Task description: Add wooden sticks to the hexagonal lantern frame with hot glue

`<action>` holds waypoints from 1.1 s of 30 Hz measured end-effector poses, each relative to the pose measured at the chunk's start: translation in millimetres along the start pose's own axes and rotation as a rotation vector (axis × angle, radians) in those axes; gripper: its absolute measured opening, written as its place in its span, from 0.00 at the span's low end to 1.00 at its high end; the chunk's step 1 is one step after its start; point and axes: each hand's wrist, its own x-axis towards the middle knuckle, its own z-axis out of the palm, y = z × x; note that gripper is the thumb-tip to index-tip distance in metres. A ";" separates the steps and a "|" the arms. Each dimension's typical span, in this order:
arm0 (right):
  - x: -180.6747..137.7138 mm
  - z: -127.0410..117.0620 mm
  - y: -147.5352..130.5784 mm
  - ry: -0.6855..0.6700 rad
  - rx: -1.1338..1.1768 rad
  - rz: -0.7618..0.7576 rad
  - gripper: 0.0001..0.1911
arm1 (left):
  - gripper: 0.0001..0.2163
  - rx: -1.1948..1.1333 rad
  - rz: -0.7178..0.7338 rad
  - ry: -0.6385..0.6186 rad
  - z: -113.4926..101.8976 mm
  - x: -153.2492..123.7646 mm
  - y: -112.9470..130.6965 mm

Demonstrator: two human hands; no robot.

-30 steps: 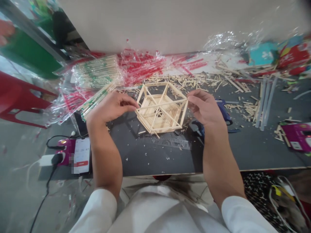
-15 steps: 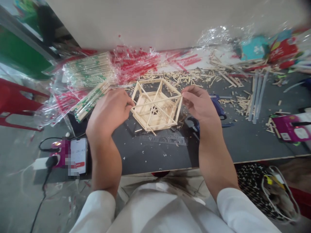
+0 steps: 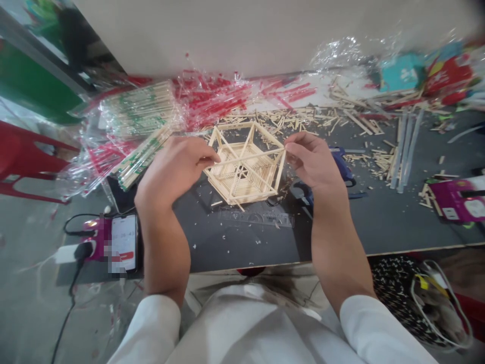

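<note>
A hexagonal frame built of thin wooden sticks (image 3: 244, 164) stands on the dark work board (image 3: 379, 222). A single long stick (image 3: 246, 157) lies across its top. My left hand (image 3: 174, 169) pinches the stick's left end at the frame's left edge. My right hand (image 3: 312, 162) pinches the right end at the frame's right corner. Both arms reach in from white sleeves at the bottom.
Packs of wooden sticks in clear wrap (image 3: 144, 108) and red-printed wrappers (image 3: 212, 98) lie at the back left. Cut stick scraps (image 3: 303, 121) litter the back. A blue glue gun (image 3: 341, 169) sits behind my right hand, a clear ruler (image 3: 257, 218) before the frame, a phone (image 3: 123, 242) at left.
My left thumb and fingers have slid rightward along the stick onto the frame's top edge. The frame and my right hand have barely shifted; the camera view moved slightly.
</note>
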 end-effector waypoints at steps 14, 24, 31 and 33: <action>-0.1 -1.7 1.4 -0.008 0.031 -0.002 0.11 | 0.11 0.008 0.046 0.090 13.2 12.6 12.2; -7.2 -15.5 -9.8 0.047 -0.253 -0.003 0.13 | 0.06 0.130 0.014 0.039 24.8 19.3 24.7; -24.7 -85.1 2.5 0.561 -1.198 0.095 0.25 | 0.07 0.138 0.026 0.030 20.9 19.1 21.5; -25.8 -97.8 13.5 0.545 -1.335 0.214 0.32 | 0.07 0.127 0.040 0.038 21.4 19.7 20.9</action>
